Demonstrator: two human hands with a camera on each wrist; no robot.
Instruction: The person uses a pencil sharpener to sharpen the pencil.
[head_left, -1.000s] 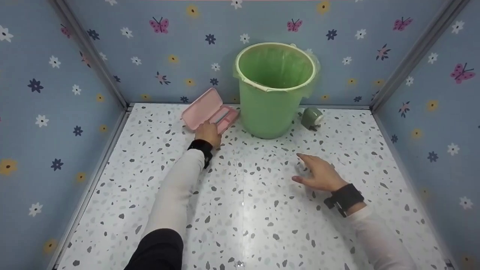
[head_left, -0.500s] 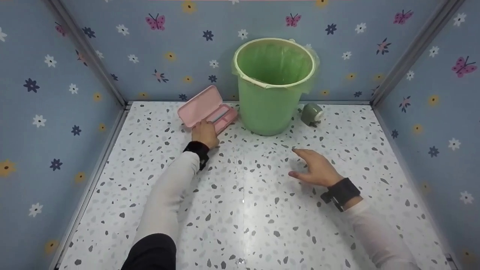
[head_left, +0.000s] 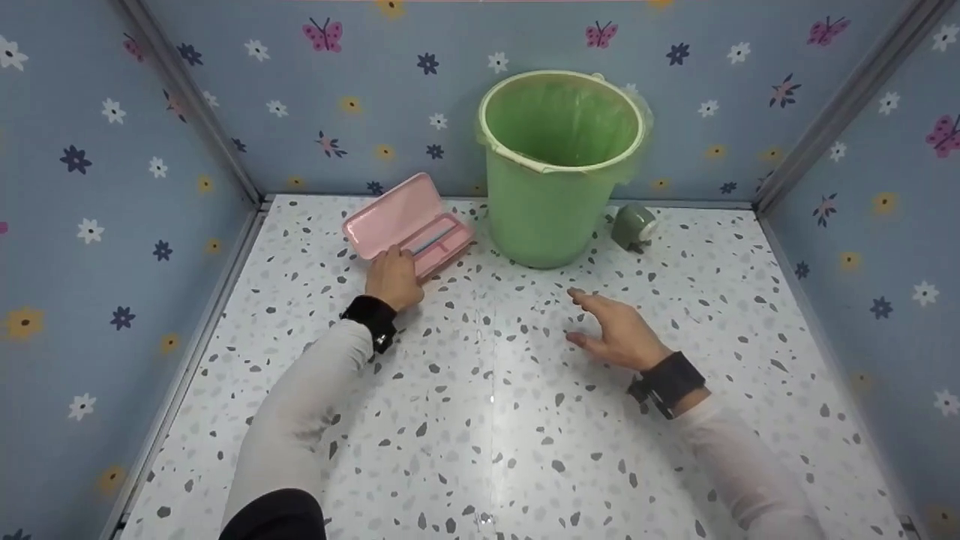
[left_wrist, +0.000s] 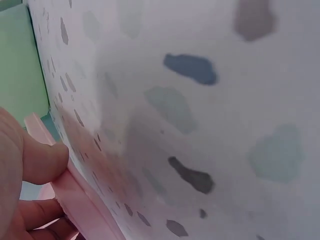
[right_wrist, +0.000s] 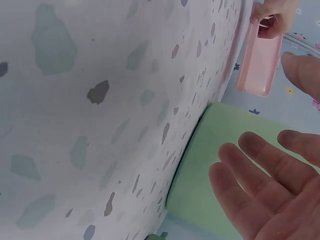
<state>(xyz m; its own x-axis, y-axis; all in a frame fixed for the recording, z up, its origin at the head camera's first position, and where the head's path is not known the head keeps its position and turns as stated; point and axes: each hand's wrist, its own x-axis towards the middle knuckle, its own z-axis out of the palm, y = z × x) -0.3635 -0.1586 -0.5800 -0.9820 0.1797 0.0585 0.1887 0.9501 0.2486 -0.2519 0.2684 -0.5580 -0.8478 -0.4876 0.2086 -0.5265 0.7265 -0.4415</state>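
Note:
A pink hinged case [head_left: 447, 253] lies on the speckled surface with its lid raised and leaning back. In one of its compartments is a slim bluish stick [head_left: 433, 239]; its kind is too small to tell. My left hand [head_left: 394, 281] grips the case's near left end. In the left wrist view the thumb presses the outside of the case [left_wrist: 82, 202] and the fingers curl in on the other side. My right hand [head_left: 622, 330] hovers over the surface on the right, thumb and fingers spread, holding nothing.
A green bin [head_left: 551, 217] with a thin liner stands against the back wall, just right of the case. A small dark green object with a white round end [head_left: 634, 226] sits to its right. Flower-patterned walls [head_left: 480, 97] enclose the back and sides.
My left hand has drawn the case slightly left and toward me, away from the bin, showing more of its compartments. My right hand has drifted a little left, still spread.

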